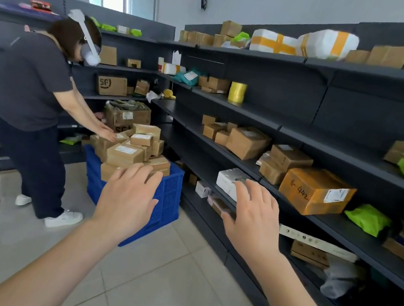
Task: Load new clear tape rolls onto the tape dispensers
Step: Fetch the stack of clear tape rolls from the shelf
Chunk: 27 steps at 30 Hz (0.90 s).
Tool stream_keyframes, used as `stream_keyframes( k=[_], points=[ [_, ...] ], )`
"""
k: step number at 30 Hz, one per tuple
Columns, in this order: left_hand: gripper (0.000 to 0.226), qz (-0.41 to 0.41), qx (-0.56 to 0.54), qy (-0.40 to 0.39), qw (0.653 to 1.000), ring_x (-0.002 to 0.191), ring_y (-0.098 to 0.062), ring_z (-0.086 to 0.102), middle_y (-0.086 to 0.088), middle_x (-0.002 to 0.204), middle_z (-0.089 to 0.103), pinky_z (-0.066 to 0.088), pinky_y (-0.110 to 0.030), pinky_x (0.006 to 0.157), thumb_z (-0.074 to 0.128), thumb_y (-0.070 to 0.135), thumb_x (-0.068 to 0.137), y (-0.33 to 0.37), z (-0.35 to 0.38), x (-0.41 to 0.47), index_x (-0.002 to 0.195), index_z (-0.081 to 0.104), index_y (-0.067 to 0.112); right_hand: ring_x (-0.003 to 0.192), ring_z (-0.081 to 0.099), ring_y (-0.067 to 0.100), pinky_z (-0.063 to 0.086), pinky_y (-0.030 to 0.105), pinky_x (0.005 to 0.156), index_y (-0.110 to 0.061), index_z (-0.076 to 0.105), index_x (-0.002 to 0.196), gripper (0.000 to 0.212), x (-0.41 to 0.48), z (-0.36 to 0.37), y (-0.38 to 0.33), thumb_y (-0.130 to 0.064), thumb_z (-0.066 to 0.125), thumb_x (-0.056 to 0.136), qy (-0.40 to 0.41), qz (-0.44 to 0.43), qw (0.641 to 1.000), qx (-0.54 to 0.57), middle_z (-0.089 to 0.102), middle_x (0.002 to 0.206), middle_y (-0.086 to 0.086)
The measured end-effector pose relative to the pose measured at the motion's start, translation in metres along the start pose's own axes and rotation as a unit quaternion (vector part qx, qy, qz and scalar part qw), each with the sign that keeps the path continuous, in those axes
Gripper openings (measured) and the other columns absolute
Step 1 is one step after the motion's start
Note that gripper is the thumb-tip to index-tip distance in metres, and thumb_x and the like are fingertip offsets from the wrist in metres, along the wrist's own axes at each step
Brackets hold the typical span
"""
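No clear tape roll or tape dispenser shows in the head view. My left hand (127, 199) is stretched out in front of me, palm down, fingers straight and spread, holding nothing. My right hand (255, 219) is held out beside it in the same way, fingers spread and empty. Both hands hover in the air in front of a blue crate (167, 200) and the dark shelving (246, 165) on the right, touching neither.
The blue crate is piled with several cardboard boxes (126, 153). Another person (34, 100) wearing a headset bends over it at the left. Dark shelves along the right and back walls hold parcels, a yellow roll of twine (237, 92) and green bags. Tiled floor (160, 291) lies below.
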State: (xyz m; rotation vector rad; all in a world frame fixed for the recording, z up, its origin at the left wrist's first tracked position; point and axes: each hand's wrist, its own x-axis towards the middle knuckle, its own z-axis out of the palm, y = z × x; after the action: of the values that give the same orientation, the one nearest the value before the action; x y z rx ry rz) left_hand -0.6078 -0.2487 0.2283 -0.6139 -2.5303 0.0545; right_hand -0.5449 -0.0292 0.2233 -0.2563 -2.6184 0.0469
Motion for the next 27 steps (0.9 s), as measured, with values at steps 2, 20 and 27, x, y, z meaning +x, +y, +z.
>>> stream_keyframes(
  k=[2, 20, 27],
  points=[
    [0.049, 0.005, -0.004, 0.002, 1.0, 0.108, -0.025, 0.058, -0.003, 0.112, 0.065, 0.048, -0.04, 0.086, 0.076, 0.032, 0.073, -0.01, 0.015, 0.023, 0.116, 0.062, 0.015, 0.135, 0.042, 0.031, 0.034, 0.045, 0.11, -0.014, 0.047, 0.137, 0.065, 0.023, 0.011, -0.006, -0.037, 0.071, 0.081, 0.007, -0.002, 1.0, -0.005, 0.049, 0.143, 0.011],
    [0.052, 0.051, -0.039, 0.034, 0.997, 0.103, -0.026, 0.064, -0.006, 0.105, 0.07, 0.054, -0.04, 0.078, 0.084, 0.031, 0.065, -0.116, 0.14, 0.263, 0.111, 0.067, 0.013, 0.141, 0.029, 0.022, 0.027, 0.035, 0.117, -0.018, 0.029, 0.147, 0.07, 0.265, 0.115, -0.044, -0.042, 0.06, 0.09, -0.02, 0.026, 0.998, -0.051, 0.035, 0.152, 0.004],
    [0.052, 0.046, -0.045, 0.058, 0.996, 0.121, -0.025, 0.053, -0.005, 0.124, 0.062, 0.047, -0.038, 0.093, 0.069, 0.033, 0.082, -0.106, 0.193, 0.38, 0.129, 0.056, 0.015, 0.137, 0.034, 0.022, 0.035, 0.034, 0.112, -0.018, 0.035, 0.142, 0.064, 0.374, 0.161, -0.005, -0.044, 0.06, 0.089, 0.006, 0.012, 0.998, -0.063, 0.041, 0.146, 0.003]
  ],
)
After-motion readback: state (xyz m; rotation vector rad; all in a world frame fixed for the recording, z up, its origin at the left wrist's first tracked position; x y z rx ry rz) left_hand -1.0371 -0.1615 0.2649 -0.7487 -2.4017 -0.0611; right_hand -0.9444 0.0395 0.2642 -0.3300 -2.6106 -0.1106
